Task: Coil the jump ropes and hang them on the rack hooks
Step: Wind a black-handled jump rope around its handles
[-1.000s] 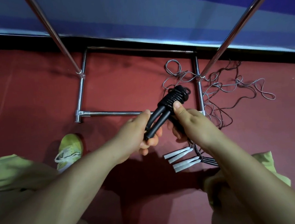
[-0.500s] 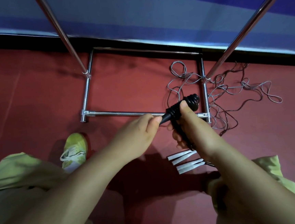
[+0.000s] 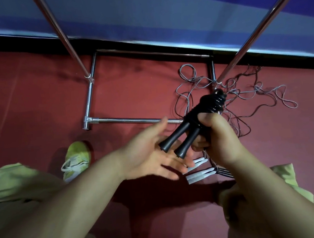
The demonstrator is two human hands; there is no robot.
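A: Starting at the left, what is there?

B: A yellow-green lace-up sneaker (image 3: pixel 77 160) on the dark red floor (image 3: pixel 37 102), and beyond it the chrome tubular rack base (image 3: pixel 127 120), a rectangle of bars lying flat with two slanted chrome poles (image 3: pixel 63 37) rising from its side bars.

A: And the left hand?

B: The left hand (image 3: pixel 151 155) is spread, palm up, fingers straight and apart, gripping nothing. The butt ends of two black handles sit just over its fingers; I cannot tell if they touch.

A: Where is the rope being worked on?

B: The black jump rope with its cord wound tightly round its two black plastic handles (image 3: pixel 201 115) is in the right hand (image 3: pixel 217 140), right of centre. That hand is clamped round the bundle's middle, thumb pressed on the front, with the wound end pointing up and away.

A: Further right?

B: A loose tangle of thin grey and dark cords (image 3: pixel 245 96) sprawls on the floor around the rack's right corner. Below the right hand lie white plastic handles (image 3: pixel 199 176), side by side on the floor.
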